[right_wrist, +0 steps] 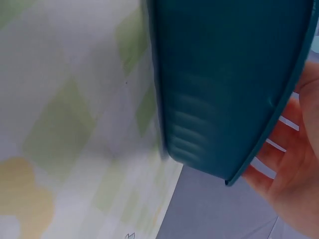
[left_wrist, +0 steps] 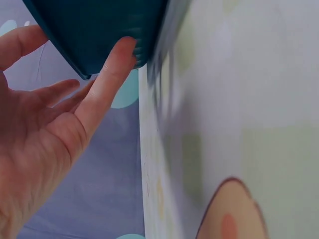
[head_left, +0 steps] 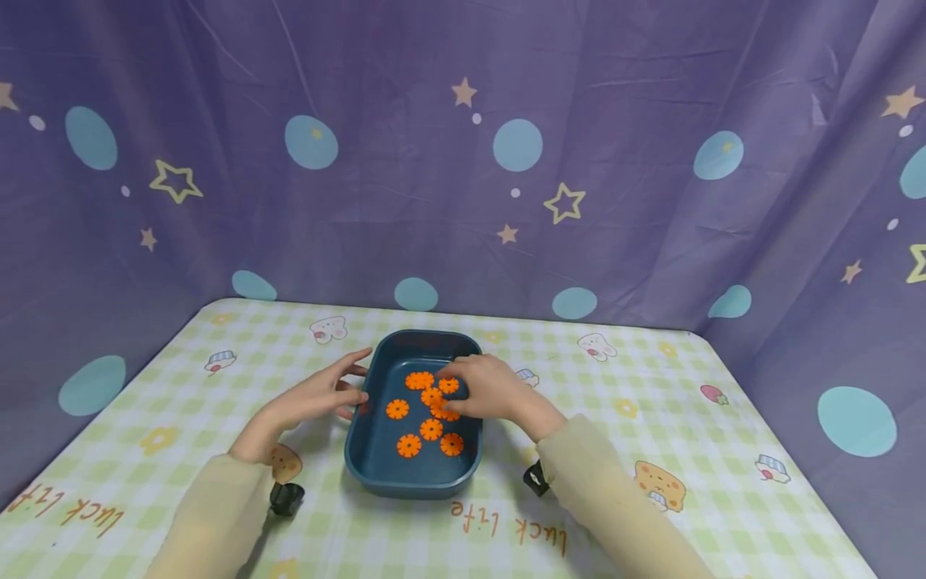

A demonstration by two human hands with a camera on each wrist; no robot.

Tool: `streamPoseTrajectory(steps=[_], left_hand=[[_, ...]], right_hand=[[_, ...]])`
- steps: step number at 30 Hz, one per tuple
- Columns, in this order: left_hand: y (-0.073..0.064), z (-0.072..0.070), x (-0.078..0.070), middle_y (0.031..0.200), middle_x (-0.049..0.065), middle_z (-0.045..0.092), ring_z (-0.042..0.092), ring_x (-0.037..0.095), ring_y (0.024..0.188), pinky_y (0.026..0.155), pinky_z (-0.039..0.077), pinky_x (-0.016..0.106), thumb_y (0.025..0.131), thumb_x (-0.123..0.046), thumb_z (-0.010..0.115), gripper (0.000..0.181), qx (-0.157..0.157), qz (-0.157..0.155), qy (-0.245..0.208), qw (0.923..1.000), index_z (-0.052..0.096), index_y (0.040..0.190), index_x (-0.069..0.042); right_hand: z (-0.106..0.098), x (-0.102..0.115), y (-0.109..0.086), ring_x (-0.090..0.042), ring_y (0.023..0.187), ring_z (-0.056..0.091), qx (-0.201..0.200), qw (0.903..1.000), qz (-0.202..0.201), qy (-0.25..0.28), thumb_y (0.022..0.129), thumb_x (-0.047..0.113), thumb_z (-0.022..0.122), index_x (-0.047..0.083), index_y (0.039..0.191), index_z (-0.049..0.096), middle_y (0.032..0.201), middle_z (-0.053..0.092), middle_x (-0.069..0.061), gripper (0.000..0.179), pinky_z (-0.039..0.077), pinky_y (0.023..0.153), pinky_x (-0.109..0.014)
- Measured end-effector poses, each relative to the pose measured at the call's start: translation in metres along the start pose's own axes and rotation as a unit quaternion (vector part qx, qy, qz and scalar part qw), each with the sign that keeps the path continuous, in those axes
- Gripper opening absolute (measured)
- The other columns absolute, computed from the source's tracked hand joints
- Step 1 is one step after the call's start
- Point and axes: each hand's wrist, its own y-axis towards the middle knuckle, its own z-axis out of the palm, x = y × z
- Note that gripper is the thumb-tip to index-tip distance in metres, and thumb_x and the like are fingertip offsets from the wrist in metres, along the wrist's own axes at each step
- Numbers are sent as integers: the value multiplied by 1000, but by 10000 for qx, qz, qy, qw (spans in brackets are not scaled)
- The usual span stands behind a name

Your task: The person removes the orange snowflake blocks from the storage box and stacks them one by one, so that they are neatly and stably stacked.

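Observation:
A dark teal rectangular tray (head_left: 412,474) with rounded corners stands on the table. Inside it lie several flat orange discs (head_left: 408,445) with notched, flower-like edges, some overlapping. My left hand (head_left: 314,396) is at the tray's left side; in the left wrist view its thumb (left_wrist: 112,69) lies straight against the outer wall and the other fingers reach toward the rim. Over the right rim, my right hand (head_left: 490,388) reaches into the tray. Its thumb and fingers are apart above the discs near the right wall. In the right wrist view the wall hides its fingertips.
The table is covered by a green-and-white checked cloth (head_left: 694,450) with cartoon prints. Behind and beside it hangs a purple curtain (head_left: 434,193) with stars and blue spots. A black wrist device (head_left: 287,498) is at the left sleeve, another (head_left: 536,478) at the right.

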Motion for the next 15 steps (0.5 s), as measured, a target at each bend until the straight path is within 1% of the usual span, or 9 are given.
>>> streamPoseTrajectory(steps=[3, 6, 11, 15], left_hand=[[1, 0, 0, 138, 30, 27, 59, 26, 97, 72, 54, 43, 87, -22, 59, 77, 37, -3, -87, 10000, 12, 147, -13], [1, 1, 0, 139, 29, 26, 58, 26, 98, 73, 54, 43, 88, -21, 58, 74, 78, 26, -177, 9998, 14, 147, -13], [1, 1, 0, 139, 29, 24, 57, 27, 99, 73, 53, 44, 89, -19, 57, 72, 146, 33, -313, 9994, 14, 146, -13], [1, 1, 0, 140, 30, 22, 56, 28, 100, 74, 53, 45, 88, -19, 57, 74, 210, 58, -435, 9988, 13, 147, -12]], right_hand=[[1, 2, 5, -19, 109, 56, 193, 9998, 8, -37, 80, 34, 67, 17, 119, 61, 118, 61, 1, 42, 44, 94, -38], [2, 4, 9, -19, 112, 54, 389, 9992, 15, -98, 80, 34, 67, 18, 119, 61, 119, 60, 2, 43, 44, 94, -37], [5, 8, 15, -14, 102, 57, 713, 9973, 125, -138, 78, 37, 70, 19, 118, 61, 118, 60, 3, 45, 46, 89, -34], [7, 12, 18, -12, 98, 57, 911, 9953, 217, -227, 77, 37, 71, 20, 117, 62, 114, 62, 5, 45, 47, 86, -31]])
